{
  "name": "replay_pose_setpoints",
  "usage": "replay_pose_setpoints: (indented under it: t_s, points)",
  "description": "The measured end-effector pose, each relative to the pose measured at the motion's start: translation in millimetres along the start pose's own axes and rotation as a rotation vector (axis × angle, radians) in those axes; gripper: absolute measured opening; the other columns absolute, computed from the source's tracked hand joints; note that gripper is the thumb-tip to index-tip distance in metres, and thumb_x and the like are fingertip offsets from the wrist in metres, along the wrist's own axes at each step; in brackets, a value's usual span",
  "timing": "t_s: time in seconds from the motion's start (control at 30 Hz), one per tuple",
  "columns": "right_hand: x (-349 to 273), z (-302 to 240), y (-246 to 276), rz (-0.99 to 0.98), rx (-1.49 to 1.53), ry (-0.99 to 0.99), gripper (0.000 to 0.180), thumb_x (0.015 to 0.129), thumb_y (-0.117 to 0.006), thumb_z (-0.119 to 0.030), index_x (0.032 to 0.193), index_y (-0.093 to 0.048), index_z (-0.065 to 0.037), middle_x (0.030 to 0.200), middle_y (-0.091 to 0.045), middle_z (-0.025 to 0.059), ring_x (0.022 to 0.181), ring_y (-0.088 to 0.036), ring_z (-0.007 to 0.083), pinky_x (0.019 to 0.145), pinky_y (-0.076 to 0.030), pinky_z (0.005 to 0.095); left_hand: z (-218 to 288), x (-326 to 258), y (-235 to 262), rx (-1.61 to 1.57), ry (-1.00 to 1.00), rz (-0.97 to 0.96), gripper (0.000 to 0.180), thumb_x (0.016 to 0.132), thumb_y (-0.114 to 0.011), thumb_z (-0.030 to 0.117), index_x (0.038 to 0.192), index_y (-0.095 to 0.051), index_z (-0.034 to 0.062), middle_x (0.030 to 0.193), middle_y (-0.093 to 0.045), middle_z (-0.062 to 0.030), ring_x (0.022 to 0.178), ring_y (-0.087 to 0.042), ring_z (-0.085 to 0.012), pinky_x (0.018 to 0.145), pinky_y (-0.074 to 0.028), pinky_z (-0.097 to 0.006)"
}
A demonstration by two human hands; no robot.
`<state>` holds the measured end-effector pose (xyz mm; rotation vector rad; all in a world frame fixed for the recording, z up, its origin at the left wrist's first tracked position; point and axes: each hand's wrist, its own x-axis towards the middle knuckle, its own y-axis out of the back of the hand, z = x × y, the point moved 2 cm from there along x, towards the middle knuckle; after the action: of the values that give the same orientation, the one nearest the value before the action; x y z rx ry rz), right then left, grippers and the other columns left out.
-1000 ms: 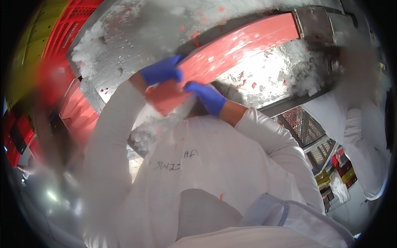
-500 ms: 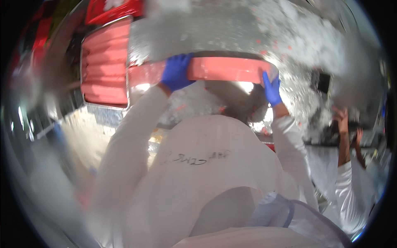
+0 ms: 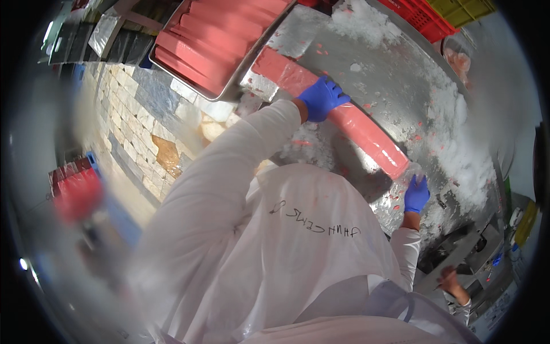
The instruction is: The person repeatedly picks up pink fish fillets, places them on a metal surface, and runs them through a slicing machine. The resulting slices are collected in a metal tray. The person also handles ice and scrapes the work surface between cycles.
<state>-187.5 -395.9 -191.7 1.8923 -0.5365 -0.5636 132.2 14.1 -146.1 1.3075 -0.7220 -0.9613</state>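
I saw the left hand (image 3: 322, 101) curled around the pink block (image 3: 369, 137) over the metal surface (image 3: 381, 74) near the tray (image 3: 232, 86), the right hand (image 3: 417, 195) by the clear film (image 3: 412, 169) at its end, grip unclear to me, and judged even support best against bending.

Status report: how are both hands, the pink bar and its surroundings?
Left hand across pink bar; right hand at its right end, grip unclear. Bar's left end near tray. Ice, pink scraps on table.

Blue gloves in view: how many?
2: one on the left hand, over the long pink slab; one on the right hand, at the slab's lower-right end. Blurred edges could hide more.
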Motion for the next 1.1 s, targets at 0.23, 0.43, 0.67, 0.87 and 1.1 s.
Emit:
replay_pose_setpoints:
  t_s: [0.23,0.43,0.67,0.87,1.1]
  points:
    - [6.9,-147.9,-56.3,-0.531,1.317,-0.433,0.013,0.094,-0.057,-0.005,0.102,-0.067,-0.011,0.086,-0.061,-0.0006,0.075,-0.058,0.0128,0.068,-0.049,0.0281,-54.5,-55.2,8.8,0.163,0.213,0.077,0.063,0.080,-0.072,0.017,0.141,-0.058,0.0196,0.138,-0.060,-0.0091,0.136,-0.051,-0.0345,0.121,-0.031,-0.059]
    - [-10.3,-377.8,-29.9,-0.862,1.292,-0.346,0.018,0.087,-0.073,-0.006,0.105,-0.068,-0.008,0.089,-0.064,-0.0019,0.079,-0.061,0.0116,0.074,-0.050,0.0249,-13.5,-108.8,52.1,-0.122,0.216,0.099,0.119,0.065,-0.092,0.041,0.165,-0.031,0.0213,0.166,-0.034,-0.0138,0.155,-0.030,-0.0423,0.126,-0.018,-0.065]
    - [-81.7,-400.5,75.5,-0.865,1.152,0.089,0.021,0.082,-0.075,0.001,0.087,-0.058,-0.011,0.082,-0.055,-0.0053,0.073,-0.052,0.0057,0.068,-0.043,0.0239,6.7,-124.5,78.1,0.087,0.420,0.310,0.072,0.077,-0.079,0.023,0.146,-0.059,0.0294,0.158,-0.051,-0.0044,0.155,-0.033,-0.0398,0.122,-0.020,-0.074]
    - [-106.2,-368.5,130.2,-0.882,1.048,0.251,0.041,0.078,-0.073,0.005,0.074,-0.037,-0.014,0.077,-0.039,-0.0082,0.071,-0.037,0.0030,0.064,-0.036,0.0237,6.8,-135.4,98.4,0.042,0.340,0.464,0.054,0.077,-0.075,0.015,0.127,-0.073,0.0358,0.154,-0.057,-0.0015,0.151,-0.038,-0.0444,0.117,-0.018,-0.081]
    - [-113.1,-421.8,122.7,-0.798,1.158,0.100,0.038,0.076,-0.068,0.009,0.074,-0.038,-0.012,0.074,-0.037,-0.0076,0.070,-0.035,0.0040,0.062,-0.034,0.0247,-97.5,-139.2,74.4,0.154,0.598,0.368,0.058,0.079,-0.080,0.019,0.130,-0.070,0.0450,0.161,-0.050,0.0029,0.155,-0.032,-0.0437,0.115,-0.021,-0.082]
